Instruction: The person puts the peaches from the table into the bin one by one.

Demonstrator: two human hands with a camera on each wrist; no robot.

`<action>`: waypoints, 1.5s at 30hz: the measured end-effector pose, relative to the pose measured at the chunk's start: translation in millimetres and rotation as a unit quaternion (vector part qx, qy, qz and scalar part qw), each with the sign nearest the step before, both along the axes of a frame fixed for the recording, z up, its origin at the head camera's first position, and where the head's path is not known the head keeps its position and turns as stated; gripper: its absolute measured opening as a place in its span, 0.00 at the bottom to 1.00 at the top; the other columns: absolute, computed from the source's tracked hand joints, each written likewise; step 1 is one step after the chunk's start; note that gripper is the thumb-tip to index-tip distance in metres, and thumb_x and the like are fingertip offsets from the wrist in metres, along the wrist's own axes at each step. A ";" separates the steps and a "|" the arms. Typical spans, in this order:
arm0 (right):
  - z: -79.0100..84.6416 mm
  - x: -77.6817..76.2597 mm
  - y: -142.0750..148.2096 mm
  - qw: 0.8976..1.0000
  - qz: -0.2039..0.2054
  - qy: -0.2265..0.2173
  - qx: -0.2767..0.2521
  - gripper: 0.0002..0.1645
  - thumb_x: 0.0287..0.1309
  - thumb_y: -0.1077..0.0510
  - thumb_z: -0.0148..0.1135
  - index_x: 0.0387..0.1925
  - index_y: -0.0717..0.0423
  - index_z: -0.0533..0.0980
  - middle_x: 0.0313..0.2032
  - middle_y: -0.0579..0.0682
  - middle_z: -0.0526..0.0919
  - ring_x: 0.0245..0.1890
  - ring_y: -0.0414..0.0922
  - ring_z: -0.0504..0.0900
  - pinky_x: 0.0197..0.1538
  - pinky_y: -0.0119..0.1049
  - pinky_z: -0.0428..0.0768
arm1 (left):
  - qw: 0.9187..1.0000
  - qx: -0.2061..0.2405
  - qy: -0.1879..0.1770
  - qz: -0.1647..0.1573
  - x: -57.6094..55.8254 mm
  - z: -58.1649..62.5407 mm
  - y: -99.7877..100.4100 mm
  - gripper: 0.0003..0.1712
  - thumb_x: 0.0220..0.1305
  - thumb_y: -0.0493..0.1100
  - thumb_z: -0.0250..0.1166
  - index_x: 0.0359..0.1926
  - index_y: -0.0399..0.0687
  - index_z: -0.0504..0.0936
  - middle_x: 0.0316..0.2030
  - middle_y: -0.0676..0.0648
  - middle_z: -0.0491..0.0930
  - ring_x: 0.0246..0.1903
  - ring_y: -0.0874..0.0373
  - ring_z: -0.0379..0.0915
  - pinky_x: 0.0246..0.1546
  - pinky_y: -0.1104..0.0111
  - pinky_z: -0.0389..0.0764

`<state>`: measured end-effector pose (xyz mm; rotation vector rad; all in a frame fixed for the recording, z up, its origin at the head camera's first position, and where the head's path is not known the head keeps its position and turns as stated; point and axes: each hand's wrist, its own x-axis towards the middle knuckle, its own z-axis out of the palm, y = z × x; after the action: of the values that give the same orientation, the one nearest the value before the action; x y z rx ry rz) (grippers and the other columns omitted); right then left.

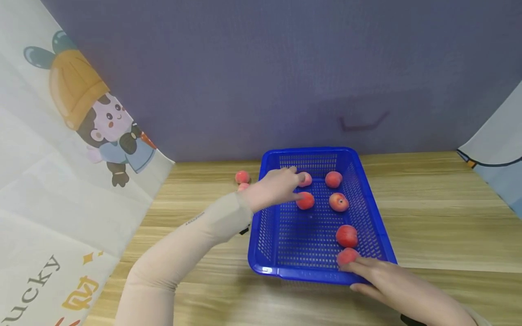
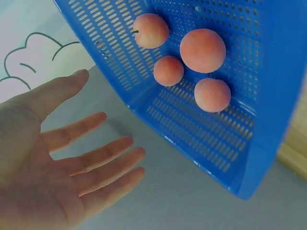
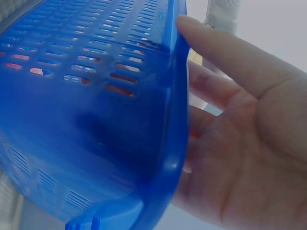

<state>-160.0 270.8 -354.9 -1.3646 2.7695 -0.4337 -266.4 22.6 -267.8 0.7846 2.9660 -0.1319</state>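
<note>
Grey lettering (image 1: 40,278) on the white, cartoon-printed sheet (image 1: 61,203) reads "ucky", running to the picture's edge. Beside it stands the orange Chinese character 财 (image 1: 81,293). Tiny dark print (image 1: 194,219) on the pale beige fabric left sleeve (image 1: 163,258) is illegible.

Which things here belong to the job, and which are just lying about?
Job, by the look of it:
blue basket
red fruits inside it
left hand, over the basket
right hand, at its near edge
probably loose fruits left of it

Just there:
black cable
printed cartoon figure
</note>
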 end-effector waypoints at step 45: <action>3.6 -1.8 1.8 0.994 -0.013 -0.108 0.018 0.23 0.58 0.41 0.46 0.53 0.44 0.70 0.49 0.49 0.77 0.47 0.48 0.76 0.42 0.45 0.76 | 0.960 0.219 0.161 0.061 -14.6 -84.7 -129.0 0.16 0.49 0.37 0.62 0.42 0.39 0.76 0.39 0.38 0.74 0.36 0.42 0.74 0.35 0.54 0.75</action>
<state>-161.7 272.5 -351.3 -1.1979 2.6083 -0.4979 -281.0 -106.4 -352.4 0.6633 3.3974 0.4666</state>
